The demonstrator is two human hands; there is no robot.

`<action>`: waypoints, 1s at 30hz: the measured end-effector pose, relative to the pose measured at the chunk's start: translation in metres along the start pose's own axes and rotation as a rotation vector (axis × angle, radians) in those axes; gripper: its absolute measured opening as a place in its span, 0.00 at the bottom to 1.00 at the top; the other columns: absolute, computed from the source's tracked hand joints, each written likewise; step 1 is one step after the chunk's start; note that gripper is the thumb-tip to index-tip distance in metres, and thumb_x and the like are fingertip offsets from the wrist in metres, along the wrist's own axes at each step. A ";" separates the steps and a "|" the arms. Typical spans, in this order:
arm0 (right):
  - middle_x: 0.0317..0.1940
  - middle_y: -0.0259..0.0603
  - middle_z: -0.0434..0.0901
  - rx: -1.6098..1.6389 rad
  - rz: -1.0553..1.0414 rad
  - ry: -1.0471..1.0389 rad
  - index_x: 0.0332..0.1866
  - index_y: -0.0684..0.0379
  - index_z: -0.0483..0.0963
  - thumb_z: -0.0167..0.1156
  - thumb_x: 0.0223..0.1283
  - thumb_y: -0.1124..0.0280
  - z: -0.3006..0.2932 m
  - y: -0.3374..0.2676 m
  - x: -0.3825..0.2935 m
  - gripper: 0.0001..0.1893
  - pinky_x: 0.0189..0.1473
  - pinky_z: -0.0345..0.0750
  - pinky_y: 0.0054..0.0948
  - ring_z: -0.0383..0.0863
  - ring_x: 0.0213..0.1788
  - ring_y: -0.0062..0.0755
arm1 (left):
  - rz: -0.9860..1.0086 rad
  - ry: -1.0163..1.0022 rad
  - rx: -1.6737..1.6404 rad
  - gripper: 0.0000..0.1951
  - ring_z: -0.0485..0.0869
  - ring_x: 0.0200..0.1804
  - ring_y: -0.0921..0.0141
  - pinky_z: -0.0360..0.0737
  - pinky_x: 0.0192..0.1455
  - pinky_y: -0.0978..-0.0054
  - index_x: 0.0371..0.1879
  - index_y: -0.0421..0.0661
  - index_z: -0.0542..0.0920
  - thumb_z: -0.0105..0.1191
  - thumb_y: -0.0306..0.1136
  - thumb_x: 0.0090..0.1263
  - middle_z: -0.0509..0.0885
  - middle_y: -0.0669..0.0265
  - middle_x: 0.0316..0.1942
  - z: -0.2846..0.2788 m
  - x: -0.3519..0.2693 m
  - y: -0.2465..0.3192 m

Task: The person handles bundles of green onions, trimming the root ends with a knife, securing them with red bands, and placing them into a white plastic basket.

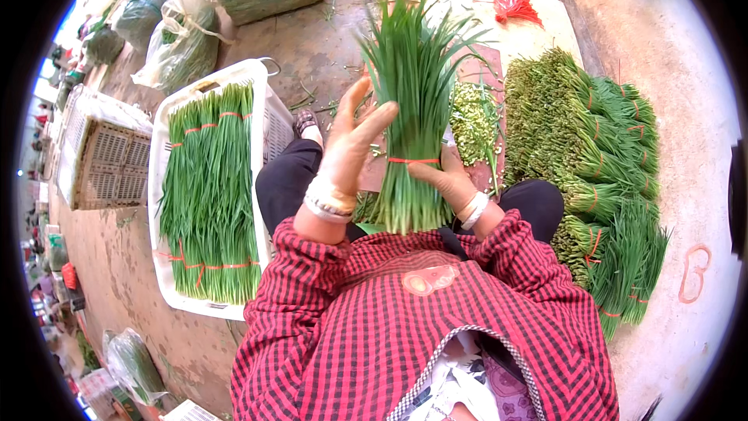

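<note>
A bundle of green chives (pixel 412 111) stands upright in front of my chest, leaf tips upward and pale cut ends downward. A red band (pixel 412 160) circles its lower part. My right hand (pixel 449 178), in a tan glove, grips the bundle at the band, with the thumb across the front. My left hand (pixel 353 134), gloved alike, is at the bundle's left side with its fingers apart. Its thumb reaches the edge of the leaves; whether it touches them I cannot tell. Chopped pale stem ends (pixel 472 123) lie on a reddish board (pixel 489 61) beyond my right hand.
To my left, a white plastic crate (pixel 263 128) holds banded chive bundles (pixel 213 210). Stacked bundles (pixel 584 146) line my right side by the white wall (pixel 695 204). Red ties (pixel 511 4) lie ahead. Filled plastic bags (pixel 184 35) and another crate (pixel 111 155) stand farther left.
</note>
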State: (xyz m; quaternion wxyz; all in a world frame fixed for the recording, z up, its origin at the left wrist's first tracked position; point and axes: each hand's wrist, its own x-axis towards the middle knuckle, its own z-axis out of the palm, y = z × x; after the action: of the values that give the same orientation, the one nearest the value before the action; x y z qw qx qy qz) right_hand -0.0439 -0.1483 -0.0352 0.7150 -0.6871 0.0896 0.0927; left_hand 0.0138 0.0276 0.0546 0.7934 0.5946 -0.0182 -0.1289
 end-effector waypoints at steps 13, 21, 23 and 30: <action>0.64 0.43 0.73 0.081 -0.106 -0.335 0.70 0.66 0.63 0.72 0.58 0.56 0.008 -0.031 0.007 0.40 0.68 0.67 0.32 0.72 0.64 0.32 | -0.293 -0.111 -0.556 0.22 0.85 0.51 0.65 0.82 0.56 0.66 0.61 0.43 0.76 0.57 0.41 0.74 0.85 0.62 0.53 -0.037 0.026 -0.070; 0.38 0.37 0.84 0.214 -0.152 0.240 0.46 0.65 0.80 0.70 0.56 0.71 -0.006 -0.051 0.039 0.15 0.45 0.78 0.30 0.82 0.40 0.28 | -0.146 0.323 -0.455 0.21 0.87 0.44 0.62 0.86 0.47 0.63 0.57 0.40 0.78 0.63 0.37 0.71 0.86 0.59 0.49 -0.018 0.023 -0.044; 0.39 0.36 0.84 0.301 -0.162 0.191 0.46 0.64 0.80 0.70 0.57 0.71 -0.008 -0.046 0.031 0.14 0.47 0.78 0.28 0.81 0.41 0.27 | -0.195 0.239 -0.585 0.19 0.87 0.44 0.60 0.86 0.50 0.61 0.56 0.40 0.79 0.59 0.40 0.73 0.86 0.57 0.48 -0.043 0.027 -0.053; 0.41 0.35 0.84 0.386 -0.151 0.193 0.47 0.64 0.80 0.70 0.57 0.72 -0.009 -0.033 0.028 0.14 0.49 0.78 0.27 0.82 0.43 0.27 | -0.223 0.226 -0.623 0.19 0.88 0.43 0.60 0.86 0.50 0.60 0.54 0.38 0.80 0.57 0.40 0.74 0.87 0.57 0.46 -0.045 0.022 -0.065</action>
State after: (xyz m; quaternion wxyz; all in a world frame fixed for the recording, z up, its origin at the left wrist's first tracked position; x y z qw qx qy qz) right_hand -0.0087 -0.1581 -0.0112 0.8263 -0.5480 0.1220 -0.0461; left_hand 0.0313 0.0483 -0.0226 0.9148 0.3326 0.1754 -0.1475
